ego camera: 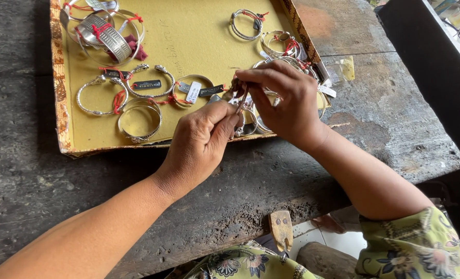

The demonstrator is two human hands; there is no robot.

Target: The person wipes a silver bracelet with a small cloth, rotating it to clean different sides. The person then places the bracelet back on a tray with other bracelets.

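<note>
1. Several silver bracelets [139, 120] with red ties are spread over the left part of the yellow tray [188, 31], which lies along the far edge of the worn tabletop [385, 119].
2. A thin brownish strip [243, 98], its long axis nearly upright and tilted slightly right, is pinched at its lower end by the left hand [201, 139].
3. Its upper end is gripped by the curled fingers of the right hand [287, 101], over the tray's near right corner.

Left hand [201, 139] grip pinched, fingers curled; right hand [284, 101] grip pinched, wrists close
</note>
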